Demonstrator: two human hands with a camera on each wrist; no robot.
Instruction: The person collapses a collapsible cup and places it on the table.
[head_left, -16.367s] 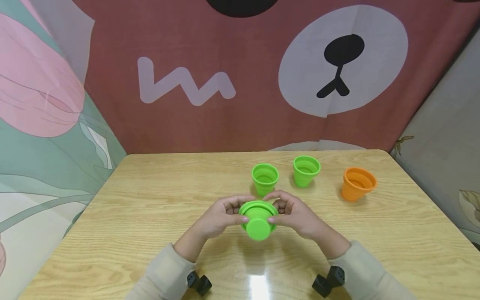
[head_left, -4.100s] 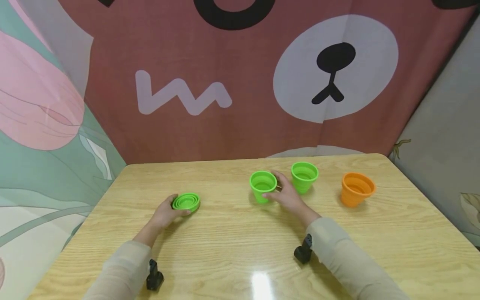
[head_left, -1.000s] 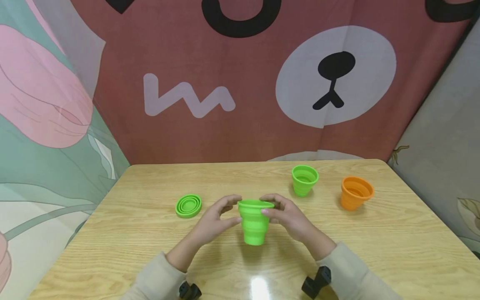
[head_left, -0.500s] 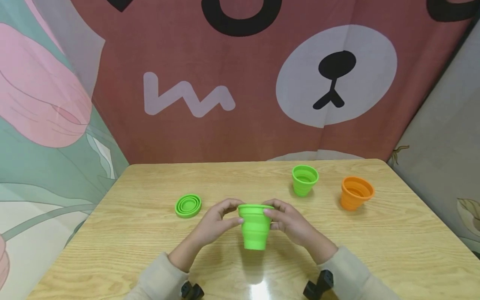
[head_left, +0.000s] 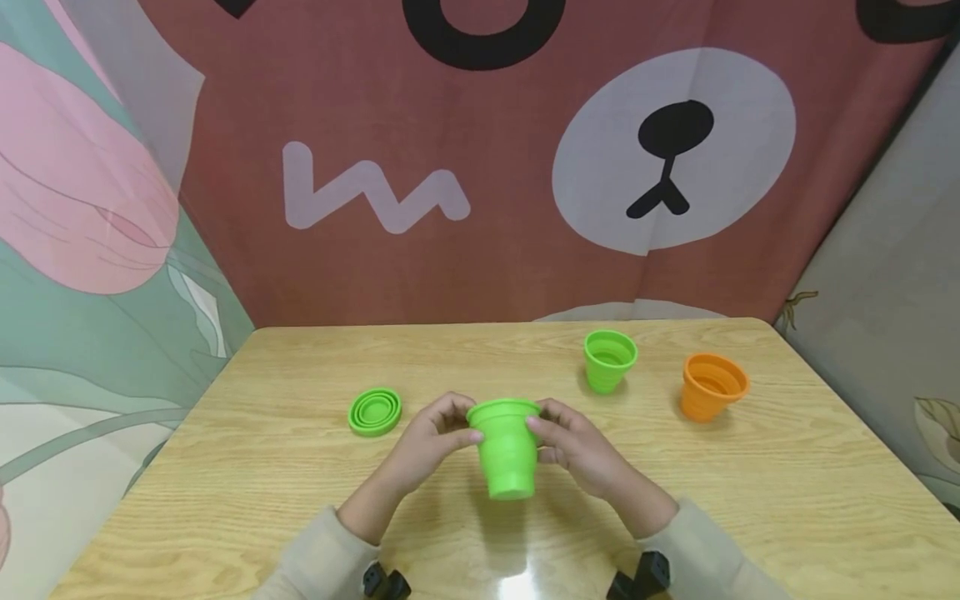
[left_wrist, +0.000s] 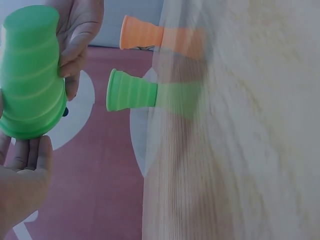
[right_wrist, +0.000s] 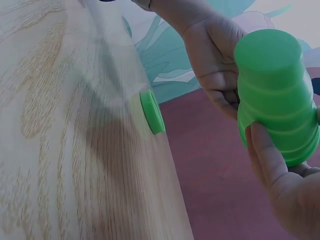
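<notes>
A green collapsible cup point(head_left: 507, 450), drawn out to full height, is held above the table between both hands, its base tipped toward me. My left hand point(head_left: 430, 442) pinches the rim from the left, thumb in front and fingers behind. On the opposite side my right hand point(head_left: 579, 446) grips it with the thumb near the rim and fingers lower down the wall. Both wrist views show the ridged green cup point(left_wrist: 31, 75) off the table, fingers on its rim and side. Left of the hands lies a flattened green cup point(head_left: 375, 412).
Toward the back right of the wooden table point(head_left: 262, 500) stand another extended green cup point(head_left: 609, 361) and an orange cup point(head_left: 712, 386). A printed cloth point(head_left: 375, 275) hangs behind the table's far edge.
Since 4 s ago, the middle green cup has left its place and come forward into both hands; the left hand has let go of the flattened cup. Lately the held cup has tilted slightly.
</notes>
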